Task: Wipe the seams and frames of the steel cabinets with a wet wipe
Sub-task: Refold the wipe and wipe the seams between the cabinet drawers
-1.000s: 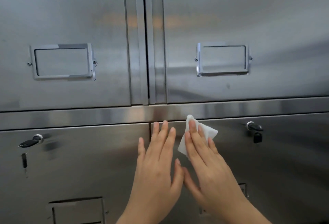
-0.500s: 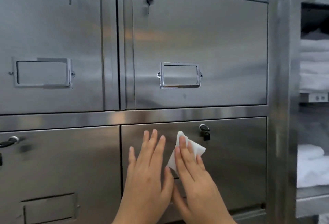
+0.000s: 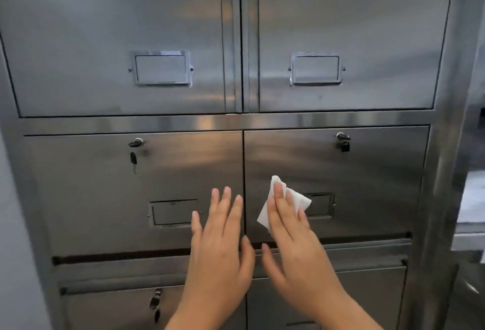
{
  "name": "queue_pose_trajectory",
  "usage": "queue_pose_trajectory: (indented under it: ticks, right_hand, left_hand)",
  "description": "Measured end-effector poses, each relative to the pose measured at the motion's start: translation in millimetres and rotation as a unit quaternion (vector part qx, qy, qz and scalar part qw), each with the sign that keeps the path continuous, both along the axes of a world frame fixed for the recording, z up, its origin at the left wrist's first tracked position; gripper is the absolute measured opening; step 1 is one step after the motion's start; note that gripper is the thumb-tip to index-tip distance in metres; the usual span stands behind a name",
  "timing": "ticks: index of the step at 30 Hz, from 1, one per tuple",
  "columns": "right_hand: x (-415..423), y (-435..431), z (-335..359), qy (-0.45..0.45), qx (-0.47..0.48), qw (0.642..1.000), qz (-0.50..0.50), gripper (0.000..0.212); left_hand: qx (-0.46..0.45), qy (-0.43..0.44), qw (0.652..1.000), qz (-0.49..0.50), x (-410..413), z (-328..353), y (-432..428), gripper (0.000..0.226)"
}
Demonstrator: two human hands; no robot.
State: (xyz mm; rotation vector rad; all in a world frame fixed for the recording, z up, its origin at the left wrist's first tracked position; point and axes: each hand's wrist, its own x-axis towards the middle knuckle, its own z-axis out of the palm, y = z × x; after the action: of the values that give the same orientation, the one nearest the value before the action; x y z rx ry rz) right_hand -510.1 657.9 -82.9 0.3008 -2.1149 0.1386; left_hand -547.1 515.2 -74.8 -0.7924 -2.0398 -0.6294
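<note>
Both hands sit lower on the steel cabinet [image 3: 341, 28] than half a second ago. With straight fingers the left hand [image 3: 220, 245] lies flat beside the centre seam [image 3: 243, 172]. On the right door, the right hand [image 3: 291, 238] presses the white wet wipe [image 3: 301, 199] flat, overlapping the label holder [image 3: 321, 203].
</note>
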Motion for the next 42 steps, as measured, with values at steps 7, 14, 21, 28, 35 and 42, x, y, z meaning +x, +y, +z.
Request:
queue_pose_trajectory:
  ticks: [7,14,21,28,35,42]
  right_hand:
    - [-16.0,-25.9,-6.9,-0.022,0.015,1.0,0.007,0.068]
    - [-70.9,-48.4,-21.6,-0.022,0.002,0.998,0.062,0.07]
    - [-128.8,-61.1,-57.1,-0.062,0.008,0.995,0.083,0.069]
    - [-166.5,-69.3,-103.7,-0.1,0.078,0.988,0.09,0.078]
    - [-184.7,-90.9,-144.3,-0.142,0.153,0.971,0.118,0.085]
    - [-210.5,-137.1,-169.0,-0.161,0.168,0.964,0.125,0.07]
  left_hand:
    - [-0.012,-0.022,0.999,0.045,-7.1,-10.3,-33.5,0.055]
    - [-0.035,-0.014,0.995,0.097,-43.8,-25.4,-51.0,0.054]
    - [-0.048,-0.06,0.988,0.137,-90.8,-60.9,-73.2,0.056]
    - [-0.043,-0.113,0.975,0.186,-122.1,-111.8,-89.1,0.059]
    - [-0.103,-0.109,0.964,0.218,-136.7,-142.1,-110.0,0.058]
    - [-0.107,-0.135,0.951,0.256,-154.3,-157.6,-162.5,0.06]
